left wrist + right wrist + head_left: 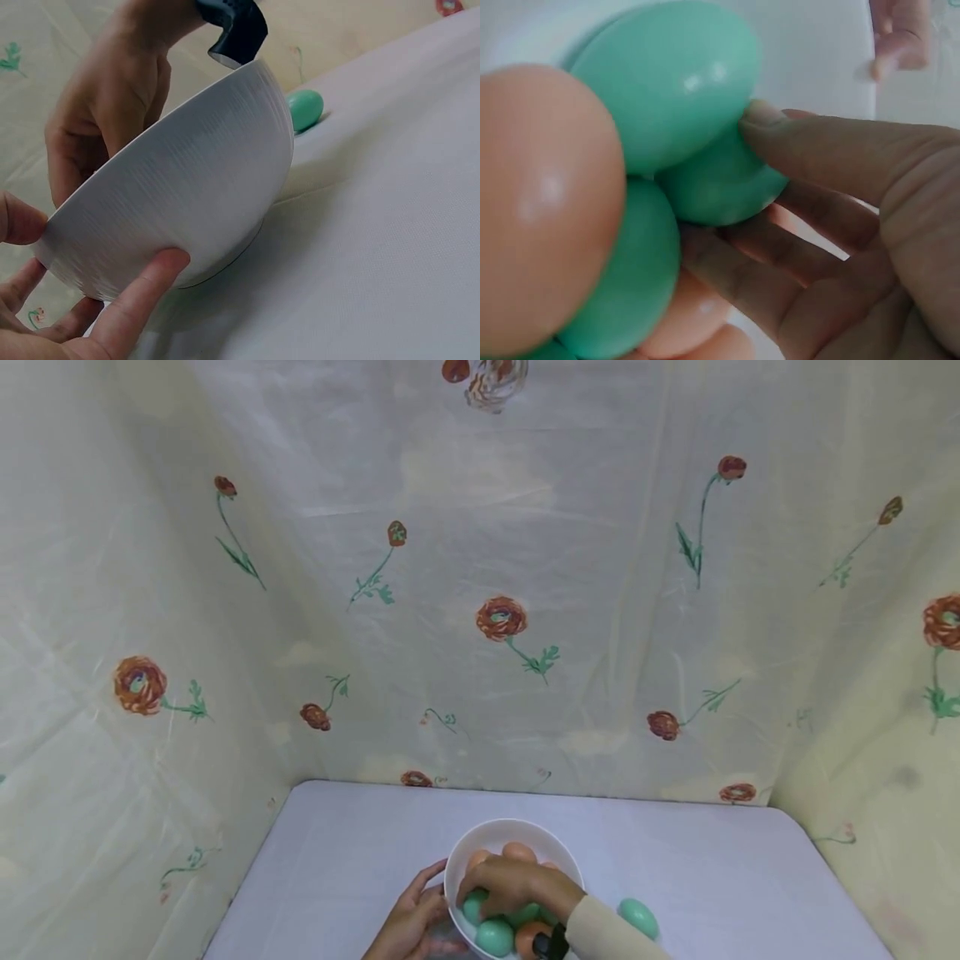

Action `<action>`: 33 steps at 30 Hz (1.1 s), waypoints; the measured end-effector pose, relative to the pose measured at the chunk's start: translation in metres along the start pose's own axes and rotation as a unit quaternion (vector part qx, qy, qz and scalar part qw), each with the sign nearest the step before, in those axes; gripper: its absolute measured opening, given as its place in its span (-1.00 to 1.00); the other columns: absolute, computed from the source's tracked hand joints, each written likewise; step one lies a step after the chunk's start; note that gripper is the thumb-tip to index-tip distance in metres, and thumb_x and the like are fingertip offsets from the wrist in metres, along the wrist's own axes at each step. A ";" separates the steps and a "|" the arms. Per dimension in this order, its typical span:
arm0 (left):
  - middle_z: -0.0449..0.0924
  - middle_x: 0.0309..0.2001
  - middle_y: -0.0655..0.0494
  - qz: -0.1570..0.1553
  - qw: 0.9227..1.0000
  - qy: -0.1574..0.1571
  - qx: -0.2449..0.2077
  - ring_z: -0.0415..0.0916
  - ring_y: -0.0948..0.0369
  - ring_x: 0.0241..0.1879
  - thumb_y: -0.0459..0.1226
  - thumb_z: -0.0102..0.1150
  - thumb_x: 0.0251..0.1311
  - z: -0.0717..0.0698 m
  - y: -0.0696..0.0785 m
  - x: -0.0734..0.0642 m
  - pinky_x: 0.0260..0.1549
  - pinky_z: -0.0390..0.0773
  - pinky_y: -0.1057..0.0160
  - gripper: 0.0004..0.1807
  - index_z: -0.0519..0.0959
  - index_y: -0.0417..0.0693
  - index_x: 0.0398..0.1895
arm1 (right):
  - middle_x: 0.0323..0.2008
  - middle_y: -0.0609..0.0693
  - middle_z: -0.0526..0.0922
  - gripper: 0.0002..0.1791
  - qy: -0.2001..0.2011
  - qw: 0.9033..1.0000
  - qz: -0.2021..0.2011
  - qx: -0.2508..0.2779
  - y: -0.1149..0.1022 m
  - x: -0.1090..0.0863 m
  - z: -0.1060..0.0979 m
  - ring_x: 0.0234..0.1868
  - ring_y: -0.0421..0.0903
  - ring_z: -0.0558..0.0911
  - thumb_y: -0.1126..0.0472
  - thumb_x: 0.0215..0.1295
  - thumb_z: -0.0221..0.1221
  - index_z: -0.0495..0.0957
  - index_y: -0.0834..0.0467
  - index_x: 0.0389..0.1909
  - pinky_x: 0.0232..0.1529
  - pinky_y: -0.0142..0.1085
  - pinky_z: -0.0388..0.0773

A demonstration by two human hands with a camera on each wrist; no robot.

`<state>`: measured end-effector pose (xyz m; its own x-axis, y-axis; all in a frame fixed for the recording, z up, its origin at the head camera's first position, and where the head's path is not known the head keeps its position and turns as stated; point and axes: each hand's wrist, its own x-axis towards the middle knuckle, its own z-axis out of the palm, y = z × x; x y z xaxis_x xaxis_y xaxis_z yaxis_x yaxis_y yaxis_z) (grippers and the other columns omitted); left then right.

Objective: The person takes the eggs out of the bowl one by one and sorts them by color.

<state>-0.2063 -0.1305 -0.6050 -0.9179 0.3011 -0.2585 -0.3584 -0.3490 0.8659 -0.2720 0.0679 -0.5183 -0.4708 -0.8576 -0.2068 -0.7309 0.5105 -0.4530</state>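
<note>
A white bowl (562,846) stands on the table, holding several green and orange-brown eggs. My right hand (510,881) reaches down inside it. In the right wrist view, the thumb and fingers of that hand pinch a green egg (724,184) low against the bowl's wall; another green egg (675,82) partly covers it. A large orange-brown egg (544,210) lies beside them. My left hand (412,918) is at the bowl's left side, and its extended fingers (142,296) touch the outer wall in the left wrist view. The bowl's wall hides the eggs there.
One loose green egg (638,917) lies on the white-covered table (360,835), right of the bowl. Flower-printed cloth (450,693) hangs along the back and both sides. A black strap (240,30) circles the right wrist.
</note>
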 end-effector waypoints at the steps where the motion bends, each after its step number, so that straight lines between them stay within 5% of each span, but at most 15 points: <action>1: 0.21 0.47 -0.23 0.002 1.000 -0.002 -0.004 0.53 -0.03 0.07 -0.29 0.12 0.31 0.001 0.000 0.000 -0.17 0.59 -0.38 -0.24 0.09 0.05 0.55 | -0.10 -0.26 0.73 -0.63 0.003 1.000 -0.001 0.002 -0.001 -0.002 -0.002 -0.12 -0.33 0.55 0.27 0.12 0.38 0.72 -0.06 -0.02 0.04 -0.44 0.50; 9: 0.26 0.45 -0.19 0.008 1.000 -0.012 -0.012 0.54 0.00 0.09 -0.21 0.16 0.35 0.001 0.000 -0.001 -0.15 0.59 -0.37 -0.22 0.05 0.03 0.56 | -0.05 -0.23 0.73 -0.63 0.037 0.999 -0.008 0.007 -0.004 -0.014 -0.021 -0.13 -0.37 0.56 0.28 0.15 0.37 0.71 -0.01 0.01 0.00 -0.45 0.54; 20: 0.14 0.50 -0.29 -0.006 1.000 -0.005 -0.019 0.53 -0.02 0.15 -0.25 0.14 0.34 0.002 -0.002 -0.002 -0.15 0.61 -0.35 -0.23 0.06 0.08 0.57 | 0.11 -0.05 0.70 -0.63 0.066 0.990 -0.001 0.123 0.010 -0.064 -0.055 0.18 -0.17 0.59 0.24 0.28 0.30 0.65 0.07 0.13 0.19 -0.23 0.58; 27: 0.06 0.53 -0.31 -0.009 1.000 0.005 -0.012 0.48 -0.04 0.22 -0.25 0.10 0.33 0.005 -0.001 -0.002 -0.13 0.61 -0.34 -0.22 0.05 0.10 0.58 | 0.15 0.04 0.67 -0.61 0.084 0.984 0.073 0.142 0.030 -0.117 -0.073 0.17 0.01 0.62 0.20 0.30 0.28 0.62 0.03 0.16 0.03 -0.20 0.68; 33: 0.10 0.51 -0.31 -0.013 1.000 0.014 -0.010 0.46 -0.01 0.23 -0.26 0.06 0.31 0.007 0.000 -0.002 -0.15 0.60 -0.37 -0.25 0.09 0.10 0.56 | 0.10 0.10 0.68 -0.62 0.108 0.973 0.155 0.133 0.053 -0.154 -0.063 0.15 0.16 0.61 0.23 0.26 0.31 0.64 0.15 0.11 0.09 0.06 0.62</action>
<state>-0.2033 -0.1250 -0.6019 -0.9129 0.2843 -0.2927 -0.3845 -0.3588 0.8505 -0.2692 0.2315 -0.4562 -0.7619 -0.6176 -0.1954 -0.3970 0.6835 -0.6125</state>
